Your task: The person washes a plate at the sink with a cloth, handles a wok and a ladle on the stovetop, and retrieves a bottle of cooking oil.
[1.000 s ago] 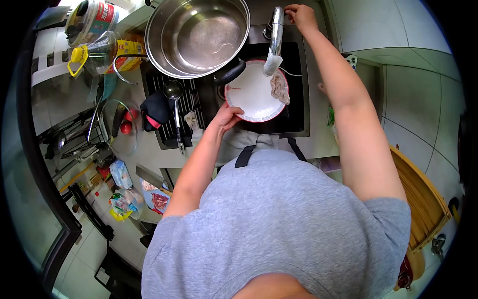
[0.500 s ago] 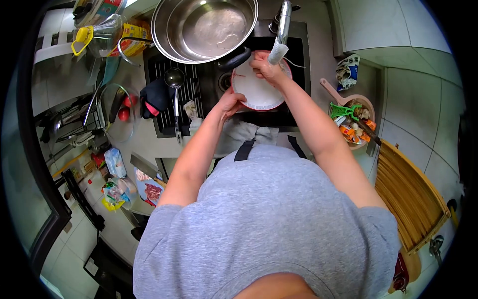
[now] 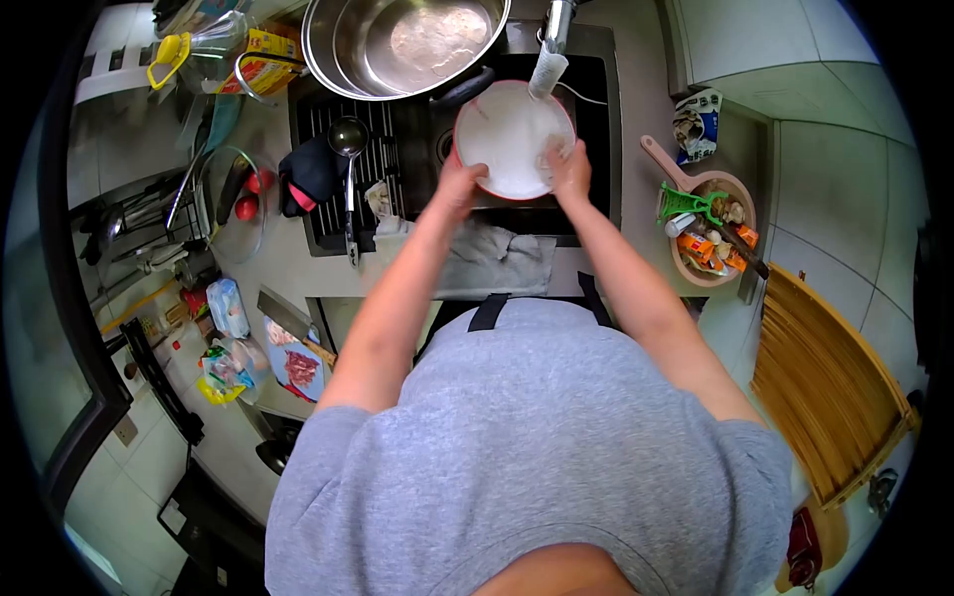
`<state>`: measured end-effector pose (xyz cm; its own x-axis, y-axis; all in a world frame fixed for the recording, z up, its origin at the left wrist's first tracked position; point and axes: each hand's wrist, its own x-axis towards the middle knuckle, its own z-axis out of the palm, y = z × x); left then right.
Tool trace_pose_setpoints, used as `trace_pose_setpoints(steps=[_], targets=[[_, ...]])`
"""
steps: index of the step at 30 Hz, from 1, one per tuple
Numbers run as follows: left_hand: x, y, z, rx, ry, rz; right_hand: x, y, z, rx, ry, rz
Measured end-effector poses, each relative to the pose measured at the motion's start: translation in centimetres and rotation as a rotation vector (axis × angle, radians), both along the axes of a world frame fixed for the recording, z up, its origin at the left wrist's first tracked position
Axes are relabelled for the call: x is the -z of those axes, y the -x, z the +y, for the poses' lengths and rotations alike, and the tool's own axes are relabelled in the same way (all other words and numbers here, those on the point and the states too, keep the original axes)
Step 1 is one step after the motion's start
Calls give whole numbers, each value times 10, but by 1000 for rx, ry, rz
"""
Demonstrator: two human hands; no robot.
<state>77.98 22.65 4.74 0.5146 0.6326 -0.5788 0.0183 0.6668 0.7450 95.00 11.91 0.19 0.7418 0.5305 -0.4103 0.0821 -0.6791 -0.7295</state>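
A white bowl (image 3: 512,134) with a red rim is held over the dark sink, its inside facing up at me. My left hand (image 3: 462,186) grips its lower left edge, with the thumb over the rim. At the lower right edge my right hand (image 3: 568,171) holds the rim too; its fingers are partly blurred and partly hidden. Just above the bowl's upper right rim hangs the faucet (image 3: 550,72), with a whitish sleeve on its end. A large steel pot (image 3: 343,45) stands behind, its black handle close to the bowl.
Left of the bowl, a ladle (image 3: 348,139) lies on the drain rack, beside a dark cloth item (image 3: 306,181). A grey towel (image 3: 497,260) covers the front edge. At right sits a pink strainer (image 3: 684,253) with scraps. A knife (image 3: 298,326) and cut meat lie at left.
My right hand has moved from the bowl's upper part by the faucet down to its lower right edge. The view has shifted slightly. My left hand still holds the bowl.
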Motion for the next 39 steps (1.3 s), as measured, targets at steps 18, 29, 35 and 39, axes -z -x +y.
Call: trace_pose_setpoints(steps=[18,29,35,39], targets=[[12,9,3,85,263,13,53,1,-5,62,-80,220],[10,31,32,371,154,121,42,-9,-15,-1,-186,400],[38,13,35,376,-827,549,23,17,-33,224,-467,804],[40,-36,21,711,-1583,938,13,18,-39,269,-470,683]])
